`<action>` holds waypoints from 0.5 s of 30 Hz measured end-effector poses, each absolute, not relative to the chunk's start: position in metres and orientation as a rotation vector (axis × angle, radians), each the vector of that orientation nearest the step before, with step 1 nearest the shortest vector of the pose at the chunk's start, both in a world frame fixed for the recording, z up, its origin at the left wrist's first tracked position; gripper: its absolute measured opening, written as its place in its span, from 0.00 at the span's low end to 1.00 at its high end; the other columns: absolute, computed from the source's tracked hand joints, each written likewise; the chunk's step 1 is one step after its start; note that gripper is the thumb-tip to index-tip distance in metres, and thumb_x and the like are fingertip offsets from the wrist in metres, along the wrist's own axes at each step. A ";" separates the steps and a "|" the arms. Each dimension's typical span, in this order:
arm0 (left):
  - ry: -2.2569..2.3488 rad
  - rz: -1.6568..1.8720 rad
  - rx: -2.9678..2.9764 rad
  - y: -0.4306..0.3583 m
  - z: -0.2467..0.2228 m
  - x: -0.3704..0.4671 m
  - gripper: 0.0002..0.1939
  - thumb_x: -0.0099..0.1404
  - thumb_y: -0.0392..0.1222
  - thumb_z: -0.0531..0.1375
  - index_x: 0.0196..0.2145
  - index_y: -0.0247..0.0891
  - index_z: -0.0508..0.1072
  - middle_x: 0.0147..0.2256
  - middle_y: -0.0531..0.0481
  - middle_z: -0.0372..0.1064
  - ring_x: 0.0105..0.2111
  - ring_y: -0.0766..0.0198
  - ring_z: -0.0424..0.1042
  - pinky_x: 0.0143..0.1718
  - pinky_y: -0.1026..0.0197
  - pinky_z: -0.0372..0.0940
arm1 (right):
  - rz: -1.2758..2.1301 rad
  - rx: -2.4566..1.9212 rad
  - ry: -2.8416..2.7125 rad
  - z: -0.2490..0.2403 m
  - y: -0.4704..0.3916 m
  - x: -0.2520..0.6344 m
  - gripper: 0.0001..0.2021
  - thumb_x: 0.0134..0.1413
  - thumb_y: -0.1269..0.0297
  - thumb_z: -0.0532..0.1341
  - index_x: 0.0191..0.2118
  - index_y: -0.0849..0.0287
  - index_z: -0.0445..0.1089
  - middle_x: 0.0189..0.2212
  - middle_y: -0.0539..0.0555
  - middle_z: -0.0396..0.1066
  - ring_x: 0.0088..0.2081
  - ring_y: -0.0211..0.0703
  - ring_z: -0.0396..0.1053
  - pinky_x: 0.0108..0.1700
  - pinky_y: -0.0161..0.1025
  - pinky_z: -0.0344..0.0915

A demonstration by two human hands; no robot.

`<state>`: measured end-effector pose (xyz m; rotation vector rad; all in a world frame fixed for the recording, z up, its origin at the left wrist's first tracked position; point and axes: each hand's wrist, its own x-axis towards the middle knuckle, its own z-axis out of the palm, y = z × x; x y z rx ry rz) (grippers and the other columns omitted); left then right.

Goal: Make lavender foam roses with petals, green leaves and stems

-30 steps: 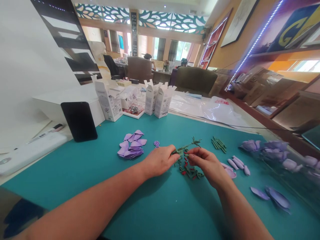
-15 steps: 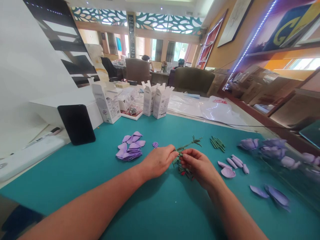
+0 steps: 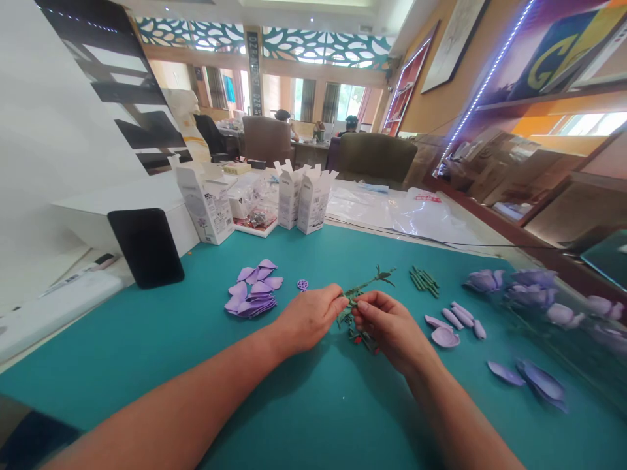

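Just right of the frame's centre, the left hand point(image 3: 311, 316) grips a leafy green stem point(image 3: 365, 285), one end hidden by the fingers. The right hand point(image 3: 386, 320) pinches at it, the exact hold obscured. Green and red pieces point(image 3: 357, 338) beneath are partly covered; purple flowers point(image 3: 531, 287), far right on the tabletop point(image 3: 294, 405), look blurred.

A black slab point(image 3: 145, 248), seemingly a tablet, leans back before a white box point(image 3: 117, 192). Open white cartons point(image 3: 313, 203) stand left of clear plastic sheeting point(image 3: 411, 214). Behind are a brown chair point(image 3: 267, 138) and an olive chair point(image 3: 377, 156); cardboard boxes point(image 3: 531, 171) sit right.
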<state>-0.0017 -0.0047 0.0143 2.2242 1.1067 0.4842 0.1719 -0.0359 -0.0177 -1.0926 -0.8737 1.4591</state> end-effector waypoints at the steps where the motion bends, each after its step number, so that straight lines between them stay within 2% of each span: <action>1: 1.110 0.482 2.225 -0.005 0.014 -0.001 0.14 0.68 0.48 0.43 0.27 0.40 0.54 0.24 0.55 0.58 0.25 0.65 0.58 0.26 0.62 0.46 | 1.461 -1.091 -0.867 -0.017 -0.036 0.171 0.14 0.36 0.59 0.72 0.28 0.60 0.72 0.22 0.49 0.72 0.24 0.32 0.68 0.28 0.30 0.64; 15: 1.135 0.502 2.264 -0.007 0.011 0.003 0.13 0.68 0.47 0.43 0.29 0.40 0.57 0.24 0.55 0.61 0.25 0.65 0.61 0.26 0.63 0.50 | 1.399 -1.079 -0.826 -0.016 -0.039 0.166 0.14 0.35 0.60 0.73 0.27 0.61 0.72 0.21 0.50 0.72 0.22 0.32 0.67 0.25 0.30 0.64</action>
